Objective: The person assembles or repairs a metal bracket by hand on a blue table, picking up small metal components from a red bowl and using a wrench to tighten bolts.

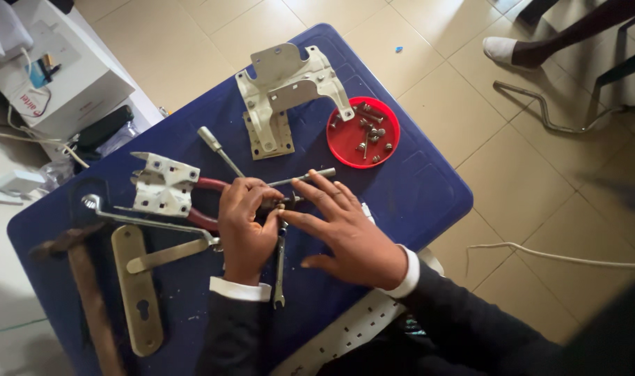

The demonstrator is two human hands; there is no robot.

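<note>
Head view looks straight down on a dark blue surface [401, 188] strewn with metal hardware. Both hands meet near its middle. The left hand [244, 226] has its fingers curled shut around a small dark part, too small to make out, held just above the surface; the same hand lies over the red-handled pliers [207, 202], whose handles run out to the left under a white metal bracket [164, 186]. The right hand [345, 230] lies flatter, fingers spread and loosely open, thumb and forefinger tips touching the same small part — whether it pinches it I cannot tell. A thin grey metal rod [310, 176] pokes out from between the two hands toward the upper right.

Directly below the hands a slim open-ended spanner [279, 268] lies upright in the frame, its jaw end nearest the person. Left of the hands sit a brass door-handle plate [138, 299] with its lever, a long spanner [133, 217] crossing above it, and a wooden-handled hammer [88, 292] at the far left edge. A nut driver [218, 150] lies angled above the left hand.

Farther up stands a large cream hinge bracket [286, 87], and just beside it, to the right, a round red lid [363, 132] holding screws and bolts. A white perforated strip [345, 331] runs under the right sleeve.
</note>
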